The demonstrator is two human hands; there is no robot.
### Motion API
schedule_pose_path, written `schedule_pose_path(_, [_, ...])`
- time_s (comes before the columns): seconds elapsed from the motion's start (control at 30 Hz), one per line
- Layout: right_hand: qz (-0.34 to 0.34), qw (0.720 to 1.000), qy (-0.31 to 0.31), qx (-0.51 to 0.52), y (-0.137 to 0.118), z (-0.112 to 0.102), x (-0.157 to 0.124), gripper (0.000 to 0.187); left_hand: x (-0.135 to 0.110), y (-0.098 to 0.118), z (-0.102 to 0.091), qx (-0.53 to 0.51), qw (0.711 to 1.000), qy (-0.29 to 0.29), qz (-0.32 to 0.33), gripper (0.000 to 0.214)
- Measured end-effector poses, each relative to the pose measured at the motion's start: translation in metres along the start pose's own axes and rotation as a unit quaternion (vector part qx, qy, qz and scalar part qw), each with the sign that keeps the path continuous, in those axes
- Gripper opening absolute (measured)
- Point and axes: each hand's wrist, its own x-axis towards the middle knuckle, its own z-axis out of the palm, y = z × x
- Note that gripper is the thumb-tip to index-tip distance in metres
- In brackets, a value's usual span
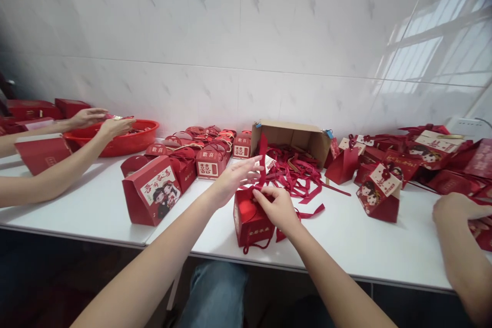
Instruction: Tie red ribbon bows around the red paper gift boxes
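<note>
A red gift box point(254, 218) with gold lettering stands at the table's front edge before me, a red cord loop hanging low on its near side. My right hand point(277, 207) pinches the ribbon at the box's top, thumb and forefinger together. My left hand point(237, 178) is just above and left of the box, its fingertips at an upright length of red ribbon point(263, 146); its fingers look fairly straight, and the thumb is hidden. More ribbon point(312, 211) trails to the right of the box.
A cardboard carton point(294, 133) lies behind, spilling loose ribbons point(298, 169). Printed red boxes point(207, 160) stand in rows to the left, near a larger box point(151, 192). Ribbon-tied boxes point(378, 192) are piled right. Another person's hands point(111, 124) work over a red basin point(144, 136); another hand point(457, 210) is far right.
</note>
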Motion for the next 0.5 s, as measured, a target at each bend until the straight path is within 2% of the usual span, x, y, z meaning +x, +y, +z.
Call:
schedule_pose_path(0.13, [-0.002,1.000,-0.010,0.019,0.002,-0.001,0.002,0.032,-0.011,-0.014,-0.014,0.115,0.993,0.022,0.032,0.053])
schedule_pose_path(0.23, [-0.001,1.000,-0.015,0.021,0.003,-0.001,0.001,0.031,-0.019,-0.023,-0.016,0.180,0.981,0.050,0.055,0.033])
schedule_pose_path(0.37, [0.024,0.996,0.029,0.078,0.006,0.002,-0.001,0.017,-0.023,-0.029,-0.010,0.196,0.974,0.073,0.087,0.018])
schedule_pose_path(0.5, [0.039,0.989,0.069,0.126,0.006,0.005,-0.003,0.028,-0.026,-0.033,-0.003,0.187,0.973,0.066,0.115,0.012])
